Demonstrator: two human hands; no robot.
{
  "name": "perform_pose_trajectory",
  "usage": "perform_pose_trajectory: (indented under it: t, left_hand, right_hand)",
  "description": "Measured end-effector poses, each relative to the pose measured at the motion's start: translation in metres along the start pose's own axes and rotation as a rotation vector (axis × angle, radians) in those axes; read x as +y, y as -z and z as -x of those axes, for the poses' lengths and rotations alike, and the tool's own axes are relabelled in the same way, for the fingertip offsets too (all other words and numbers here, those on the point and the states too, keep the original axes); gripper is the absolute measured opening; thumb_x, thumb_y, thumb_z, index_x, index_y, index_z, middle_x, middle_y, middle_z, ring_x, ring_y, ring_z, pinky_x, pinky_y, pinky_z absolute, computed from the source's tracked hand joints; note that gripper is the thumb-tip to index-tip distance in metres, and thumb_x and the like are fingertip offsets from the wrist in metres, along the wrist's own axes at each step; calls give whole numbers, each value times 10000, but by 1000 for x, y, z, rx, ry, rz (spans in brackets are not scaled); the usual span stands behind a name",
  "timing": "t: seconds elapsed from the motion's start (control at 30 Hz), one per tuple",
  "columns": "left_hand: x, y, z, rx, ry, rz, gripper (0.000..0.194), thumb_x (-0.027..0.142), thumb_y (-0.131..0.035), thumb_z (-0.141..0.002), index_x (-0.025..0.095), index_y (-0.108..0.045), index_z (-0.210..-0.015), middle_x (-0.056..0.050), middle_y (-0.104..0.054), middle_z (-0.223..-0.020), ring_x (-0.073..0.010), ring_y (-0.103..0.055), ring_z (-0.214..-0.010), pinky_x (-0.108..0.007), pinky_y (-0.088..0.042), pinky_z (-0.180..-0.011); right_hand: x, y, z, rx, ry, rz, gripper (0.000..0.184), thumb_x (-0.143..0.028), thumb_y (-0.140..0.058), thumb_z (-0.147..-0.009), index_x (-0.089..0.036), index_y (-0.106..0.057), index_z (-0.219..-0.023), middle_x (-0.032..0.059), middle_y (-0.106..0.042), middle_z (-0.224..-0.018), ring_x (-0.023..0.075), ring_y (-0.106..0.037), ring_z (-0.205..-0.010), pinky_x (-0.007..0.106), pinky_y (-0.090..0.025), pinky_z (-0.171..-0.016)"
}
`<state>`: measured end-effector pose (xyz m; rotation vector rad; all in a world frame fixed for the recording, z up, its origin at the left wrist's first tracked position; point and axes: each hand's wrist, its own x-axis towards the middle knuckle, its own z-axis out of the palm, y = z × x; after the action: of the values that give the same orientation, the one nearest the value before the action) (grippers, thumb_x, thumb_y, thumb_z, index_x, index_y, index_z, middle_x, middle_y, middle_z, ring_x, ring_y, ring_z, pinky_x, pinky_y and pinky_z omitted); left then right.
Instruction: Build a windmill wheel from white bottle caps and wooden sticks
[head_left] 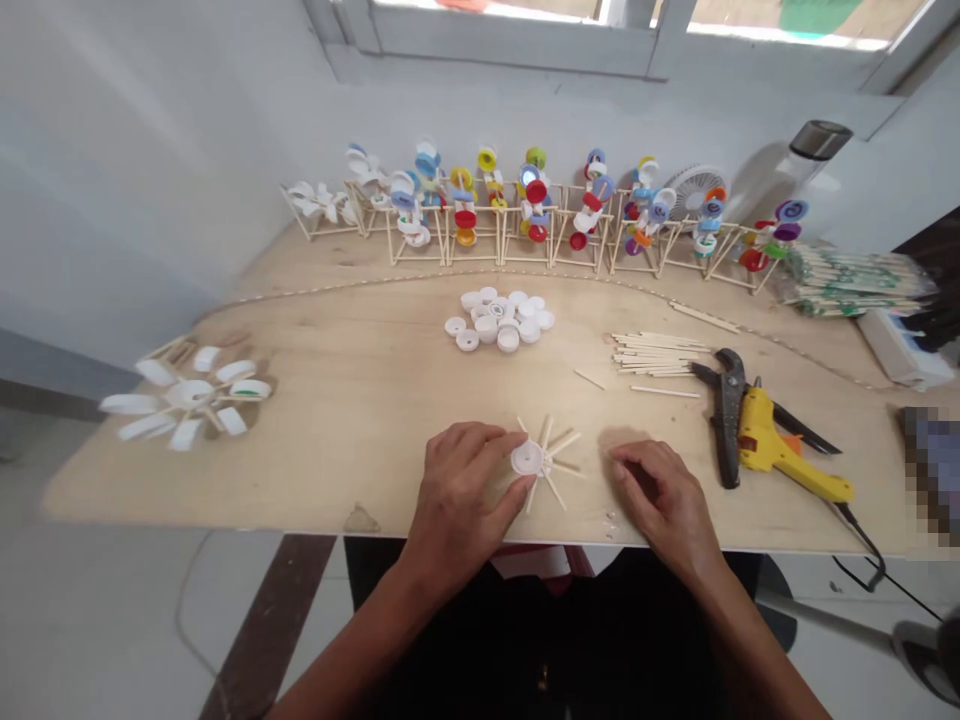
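Note:
My left hand (461,490) grips a white bottle cap (527,458) between thumb and fingers, just above the table near its front edge. Thin wooden sticks (559,440) fan out like spokes from a hub at the cap, mostly toward the right. My right hand (664,500) rests on the table to the right of the spokes, apart from them. Its fingers are loosely curled, with a gap inside the thumb and nothing visible in it. A pile of white bottle caps (508,340) lies beyond my left hand.
A finished-looking wheel of white caps (191,395) sits at left. Loose sticks (656,355), black cutters (727,420) and a yellow glue gun (765,435) lie at right. Along the wall stand several stick frames with coloured cap wheels (534,190), a small fan (694,190) and a bottle (806,165).

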<state>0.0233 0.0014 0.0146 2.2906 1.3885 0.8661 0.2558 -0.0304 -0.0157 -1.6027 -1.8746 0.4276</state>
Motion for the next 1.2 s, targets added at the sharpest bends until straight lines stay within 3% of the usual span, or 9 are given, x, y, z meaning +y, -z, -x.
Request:
perform_pose_trajectory:
  t: [0.87,1.2]
  left_hand:
    - [1,-13,-7,-124,23,-9,214,206,-601,-786,209,-653,-994,-60,-625,-894,-247,-514,-924,-415,-362,-839]
    - [1,-12,-8,-122,21,-12,246,192,-618,-767,201,-650,-1011,-62,-620,-891,-251,-512,-916,-423,-368,-831]
  right_hand:
    - [-1,-1,0,25,32,-4,122,-232,-510,-887,-196,-607,-951,54,-658,-885,202,-572,-851,369,-436,-781]
    - [1,-2,1,42,59,-1,121,-218,-514,-883,-203,-599,-968,51,-659,-899,202,-579,-865,370,-443,-789]
